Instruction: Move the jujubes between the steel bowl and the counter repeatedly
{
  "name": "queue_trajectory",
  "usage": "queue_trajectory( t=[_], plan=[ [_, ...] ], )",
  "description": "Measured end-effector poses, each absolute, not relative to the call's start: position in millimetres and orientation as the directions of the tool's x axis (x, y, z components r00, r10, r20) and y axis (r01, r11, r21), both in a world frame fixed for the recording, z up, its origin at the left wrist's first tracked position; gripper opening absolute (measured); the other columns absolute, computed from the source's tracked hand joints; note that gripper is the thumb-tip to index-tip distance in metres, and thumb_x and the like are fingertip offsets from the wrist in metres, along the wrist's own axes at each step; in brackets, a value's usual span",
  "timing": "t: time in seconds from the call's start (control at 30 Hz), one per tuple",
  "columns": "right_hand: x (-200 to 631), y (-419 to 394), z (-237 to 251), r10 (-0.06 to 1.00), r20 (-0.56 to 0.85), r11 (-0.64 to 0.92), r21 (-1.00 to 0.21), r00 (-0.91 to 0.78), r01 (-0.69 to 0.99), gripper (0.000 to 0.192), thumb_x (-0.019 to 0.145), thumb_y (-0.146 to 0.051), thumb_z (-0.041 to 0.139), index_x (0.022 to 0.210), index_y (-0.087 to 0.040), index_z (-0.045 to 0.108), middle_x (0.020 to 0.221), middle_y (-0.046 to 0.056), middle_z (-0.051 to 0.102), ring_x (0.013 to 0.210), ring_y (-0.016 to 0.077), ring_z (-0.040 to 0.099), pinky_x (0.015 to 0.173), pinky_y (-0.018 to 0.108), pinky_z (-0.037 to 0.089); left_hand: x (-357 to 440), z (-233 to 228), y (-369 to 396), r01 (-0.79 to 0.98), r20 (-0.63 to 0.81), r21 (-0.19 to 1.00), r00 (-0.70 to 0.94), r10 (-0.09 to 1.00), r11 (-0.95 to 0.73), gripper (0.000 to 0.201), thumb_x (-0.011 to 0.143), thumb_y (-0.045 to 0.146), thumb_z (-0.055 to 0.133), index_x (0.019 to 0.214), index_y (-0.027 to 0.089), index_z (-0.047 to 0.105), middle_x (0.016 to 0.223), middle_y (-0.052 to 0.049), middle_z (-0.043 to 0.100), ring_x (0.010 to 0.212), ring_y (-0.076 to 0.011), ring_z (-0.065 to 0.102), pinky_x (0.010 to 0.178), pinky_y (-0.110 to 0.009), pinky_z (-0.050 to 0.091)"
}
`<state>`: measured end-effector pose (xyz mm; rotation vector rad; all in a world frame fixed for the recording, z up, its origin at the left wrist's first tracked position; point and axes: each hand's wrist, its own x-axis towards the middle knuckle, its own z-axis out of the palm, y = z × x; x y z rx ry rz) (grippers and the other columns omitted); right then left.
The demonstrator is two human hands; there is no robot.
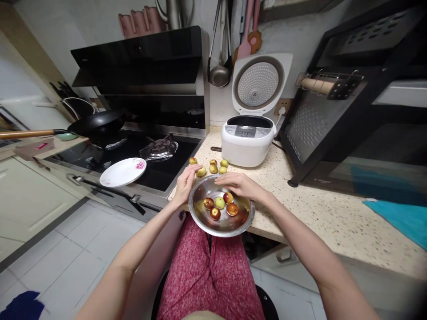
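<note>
Gleaming round metal bowl (pixel 205 220), glossy fruits (pixel 219 203) inside

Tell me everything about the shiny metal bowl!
The shiny, round, silver metal bowl has a smooth inside and a rim. It sits open side up at the edge of the speckled cream counter, holding five small round fruits: four reddish-brown, one yellow-green. The right hand reaches over its far rim, the left hand is beside it; touching is unclear.
</note>
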<state>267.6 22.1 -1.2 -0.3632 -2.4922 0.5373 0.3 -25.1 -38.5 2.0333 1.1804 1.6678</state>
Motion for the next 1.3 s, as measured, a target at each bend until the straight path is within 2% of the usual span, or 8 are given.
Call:
queue_trajectory(
  t=[0.17, 0.3, 0.4, 0.67, 0.9, 1.03, 1.1, 1.3],
  plan=[
    [268, 23, -2, 0.381, 0.535, 0.891, -0.430, -0.754, 0.145, 0.033, 0.097, -0.012, 0.062, 0.123, -0.027, 0.076, 0.123, 0.007, 0.078, 0.116, 0.0217, 0.073, 0.107, 0.046, 0.057, -9, -49, 1, 0.586, 0.660, 0.554, 0.124, 0.741, -0.591, 0.042, 0.105, 0.038, 0.054, 0.143, 0.022, 0.060, 0.150, -0.014, 0.058, 0.143, -0.0269, 0.052, 0.124, -0.051, 0.038],
    [267, 23, -2, 0.386, 0.550, 0.893, -0.424, -0.741, 0.151, 0.028, 0.098, -0.017, 0.063, 0.119, -0.027, 0.078, 0.118, 0.007, 0.079, 0.112, 0.0223, 0.074, 0.104, 0.045, 0.058, -13, -54, 7, 0.653, 0.539, 0.492, 0.291, 0.791, -0.576, 0.045, 0.105, 0.033, 0.053, 0.149, 0.025, 0.054, 0.165, -0.014, 0.042, 0.155, -0.0286, 0.038, 0.129, -0.056, 0.029],
    [266, 22, -3, 0.379, 0.565, 0.898, -0.416, -0.733, 0.143, 0.026, 0.099, -0.019, 0.062, 0.117, -0.025, 0.079, 0.116, 0.008, 0.080, 0.108, 0.0226, 0.075, 0.101, 0.044, 0.059, -12, -56, 4, 0.654, 0.491, 0.490, 0.338, 0.803, -0.576, 0.047, 0.106, 0.027, 0.048, 0.153, 0.030, 0.049, 0.169, -0.012, 0.034, 0.159, -0.0282, 0.031, 0.130, -0.057, 0.025],
    [266, 18, -2, 0.396, 0.562, 0.889, -0.433, -0.726, 0.150, 0.023, 0.100, -0.022, 0.061, 0.114, -0.025, 0.080, 0.113, 0.007, 0.081, 0.106, 0.0227, 0.076, 0.099, 0.044, 0.060, -8, -53, 0, 0.632, 0.590, 0.506, 0.242, 0.770, -0.586, 0.038, 0.103, 0.019, 0.052, 0.139, 0.026, 0.062, 0.146, -0.014, 0.055, 0.138, -0.0281, 0.055, 0.120, -0.051, 0.045],
    [267, 15, -2, 0.396, 0.574, 0.893, -0.424, -0.716, 0.154, 0.021, 0.101, -0.023, 0.062, 0.112, -0.026, 0.080, 0.112, 0.006, 0.081, 0.104, 0.0229, 0.076, 0.098, 0.045, 0.060, -5, -44, -16, 0.372, 0.725, 0.630, 0.035, 0.688, -0.682, 0.040, 0.100, 0.034, 0.065, 0.140, 0.031, 0.063, 0.143, -0.011, 0.049, 0.136, -0.0278, 0.056, 0.099, -0.041, 0.063],
    [267, 17, -4, 0.386, 0.585, 0.900, -0.408, -0.713, 0.153, 0.021, 0.101, -0.023, 0.062, 0.111, -0.025, 0.080, 0.110, 0.007, 0.081, 0.103, 0.0227, 0.076, 0.096, 0.044, 0.061, -7, -48, -21, 0.196, 0.797, 0.575, 0.087, 0.598, -0.795, 0.042, 0.098, 0.037, 0.069, 0.139, 0.033, 0.064, 0.138, -0.011, 0.053, 0.128, -0.0265, 0.061, 0.091, -0.038, 0.066],
    [267, 18, -5, 0.388, 0.583, 0.900, -0.406, -0.714, 0.157, 0.021, 0.100, -0.021, 0.062, 0.112, -0.024, 0.079, 0.111, 0.007, 0.081, 0.103, 0.0224, 0.076, 0.096, 0.043, 0.061, -8, -48, -21, 0.131, 0.791, 0.583, 0.136, 0.597, -0.802, 0.042, 0.097, 0.039, 0.071, 0.137, 0.032, 0.066, 0.136, -0.013, 0.057, 0.125, -0.0271, 0.064, 0.090, -0.039, 0.065],
    [268, 18, -3, 0.397, 0.558, 0.896, -0.408, -0.729, 0.175, 0.023, 0.100, -0.020, 0.061, 0.114, -0.024, 0.079, 0.112, 0.007, 0.080, 0.103, 0.0218, 0.075, 0.097, 0.043, 0.060, -12, -44, -17, -0.007, 0.739, 0.640, 0.278, 0.613, -0.768, 0.038, 0.089, 0.032, 0.081, 0.127, 0.030, 0.075, 0.130, -0.012, 0.068, 0.126, -0.0288, 0.065, 0.103, -0.048, 0.059]
  ],
)
